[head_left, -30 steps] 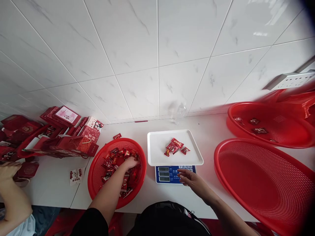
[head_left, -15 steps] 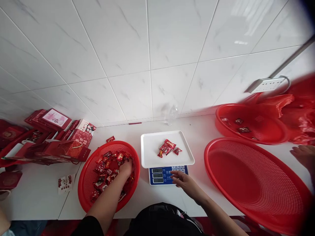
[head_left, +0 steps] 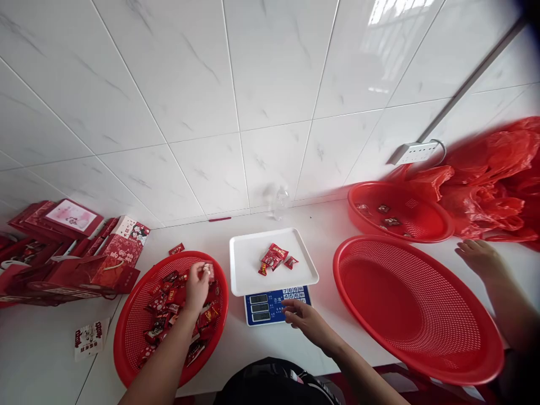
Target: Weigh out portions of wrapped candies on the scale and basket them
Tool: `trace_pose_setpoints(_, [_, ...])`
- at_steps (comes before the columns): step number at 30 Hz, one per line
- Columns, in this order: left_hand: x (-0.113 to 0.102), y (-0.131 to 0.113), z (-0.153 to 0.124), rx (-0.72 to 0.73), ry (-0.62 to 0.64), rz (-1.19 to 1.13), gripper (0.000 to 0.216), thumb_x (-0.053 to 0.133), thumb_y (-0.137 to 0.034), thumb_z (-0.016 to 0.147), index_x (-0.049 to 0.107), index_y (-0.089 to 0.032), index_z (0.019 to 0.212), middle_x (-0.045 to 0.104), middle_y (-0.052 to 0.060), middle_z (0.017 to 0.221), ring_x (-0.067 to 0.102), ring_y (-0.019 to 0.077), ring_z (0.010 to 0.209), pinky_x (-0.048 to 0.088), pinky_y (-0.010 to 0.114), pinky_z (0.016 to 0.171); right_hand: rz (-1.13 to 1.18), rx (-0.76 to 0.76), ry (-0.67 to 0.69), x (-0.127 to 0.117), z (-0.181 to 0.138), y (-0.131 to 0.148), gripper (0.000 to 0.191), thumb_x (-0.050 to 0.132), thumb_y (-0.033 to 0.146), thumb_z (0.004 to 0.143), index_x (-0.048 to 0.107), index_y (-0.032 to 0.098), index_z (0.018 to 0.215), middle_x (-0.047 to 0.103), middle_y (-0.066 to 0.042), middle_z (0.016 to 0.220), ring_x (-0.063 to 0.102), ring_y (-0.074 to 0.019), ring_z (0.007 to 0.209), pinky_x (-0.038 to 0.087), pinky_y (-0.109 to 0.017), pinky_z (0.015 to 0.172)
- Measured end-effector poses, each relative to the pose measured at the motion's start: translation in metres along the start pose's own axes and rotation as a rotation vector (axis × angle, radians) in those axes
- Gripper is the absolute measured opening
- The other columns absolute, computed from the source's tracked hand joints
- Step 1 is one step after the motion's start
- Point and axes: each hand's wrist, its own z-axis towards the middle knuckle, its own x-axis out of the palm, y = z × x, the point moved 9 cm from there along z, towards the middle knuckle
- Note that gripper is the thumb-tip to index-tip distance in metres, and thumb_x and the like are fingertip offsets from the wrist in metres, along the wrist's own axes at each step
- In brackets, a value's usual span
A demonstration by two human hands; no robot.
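Note:
My left hand [head_left: 197, 286] is raised just above the red basket of wrapped candies [head_left: 130, 326], pinching a small candy [head_left: 207, 270] between its fingertips. My right hand [head_left: 304, 318] rests on the counter at the front of the blue scale [head_left: 274, 305], fingers loosely spread and touching its keypad edge. The scale's white tray [head_left: 253, 273] holds a few red candy packets [head_left: 273, 258].
A large red basket with nothing in it [head_left: 417, 309] sits to the right, and a second one with a few candies [head_left: 400, 211] behind it. Red plastic bags [head_left: 489, 185] and a power strip [head_left: 415, 152] are at far right. Another person's hand [head_left: 478, 256] rests there. Red gift boxes [head_left: 71, 253] pile up at left.
My left hand has lifted out of the candy pile with a candy pinched in its fingers. The view has swung right, so another person's hand at the right came into sight.

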Motion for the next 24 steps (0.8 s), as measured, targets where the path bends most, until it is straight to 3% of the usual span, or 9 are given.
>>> trace_pose_setpoints(5, [0.086,-0.051,-0.012,0.015,0.283,-0.098,0.033,0.05,-0.029,0.078,0.048,-0.02,0.109,0.062,0.008,0.101,0.06,0.0136,0.07,0.046,0.022,0.054,0.007,0.0,0.005,0.004,-0.002,0.001,0.041,0.059,0.044,0.071,0.059,0.02,0.104,0.063,-0.004,0.092,0.057,-0.0186,0.083,0.044,-0.033,0.075])
trace_pose_setpoints(8, [0.119,-0.075,-0.011,0.053,0.355,-0.066,0.037,0.05,-0.032,0.079,0.046,-0.022,0.115,0.059,0.009,0.114,0.059,0.0115,0.069,0.045,0.022,0.056,0.013,-0.011,-0.001,0.002,-0.004,0.0,0.041,0.059,0.044,0.071,0.059,0.021,0.105,0.062,-0.005,0.094,0.058,-0.0192,0.084,0.044,-0.034,0.076])
trace_pose_setpoints(10, [0.127,-0.084,-0.011,0.038,0.357,-0.101,0.042,0.053,-0.035,0.078,0.045,-0.025,0.118,0.05,0.008,0.128,0.059,0.011,0.073,0.044,0.021,0.056,0.012,-0.01,-0.015,-0.002,-0.006,-0.002,0.042,0.058,0.044,0.072,0.058,0.02,0.106,0.062,-0.005,0.095,0.058,-0.0193,0.085,0.044,-0.034,0.076])
trace_pose_setpoints(12, [0.13,-0.082,-0.014,-0.071,0.348,-0.168,0.044,0.053,-0.04,0.078,0.044,-0.025,0.118,0.047,0.008,0.131,0.058,0.0099,0.07,0.042,0.021,0.053,0.006,-0.006,-0.029,-0.006,-0.008,-0.006,0.043,0.057,0.045,0.073,0.057,0.019,0.108,0.062,-0.006,0.095,0.058,-0.0191,0.085,0.044,-0.033,0.076])
trace_pose_setpoints(15, [0.137,-0.068,-0.031,-0.302,0.397,-0.294,0.046,0.048,-0.051,0.078,0.048,-0.019,0.11,0.06,0.01,0.107,0.055,0.0086,0.057,0.041,0.021,0.049,0.001,0.004,-0.026,-0.007,-0.009,-0.011,0.047,0.056,0.047,0.073,0.056,0.018,0.109,0.062,-0.006,0.095,0.058,-0.0187,0.085,0.044,-0.033,0.076])
trace_pose_setpoints(17, [0.145,-0.064,-0.048,-0.409,0.463,-0.38,0.045,0.049,-0.054,0.076,0.051,-0.017,0.101,0.063,0.008,0.09,0.057,0.0102,0.06,0.044,0.022,0.053,0.002,0.011,-0.024,-0.006,-0.008,-0.013,0.048,0.057,0.048,0.072,0.056,0.018,0.109,0.062,-0.006,0.095,0.058,-0.0186,0.086,0.043,-0.033,0.076])
trace_pose_setpoints(20, [0.158,-0.071,-0.071,-0.484,0.581,-0.554,0.04,0.054,-0.051,0.075,0.053,-0.018,0.097,0.062,0.007,0.096,0.06,0.0142,0.082,0.049,0.027,0.069,0.007,0.0,-0.019,-0.002,-0.005,-0.011,0.047,0.059,0.048,0.071,0.057,0.019,0.107,0.062,-0.005,0.093,0.057,-0.0186,0.084,0.043,-0.033,0.075])
trace_pose_setpoints(24, [0.165,-0.094,-0.082,-0.427,0.696,-0.713,0.045,0.055,-0.051,0.076,0.048,-0.025,0.113,0.047,0.007,0.13,0.045,0.0215,0.118,0.044,0.04,0.091,0.0,-0.022,-0.003,0.003,-0.003,-0.006,0.042,0.058,0.044,0.072,0.058,0.019,0.106,0.062,-0.005,0.091,0.057,-0.0179,0.082,0.044,-0.033,0.074])
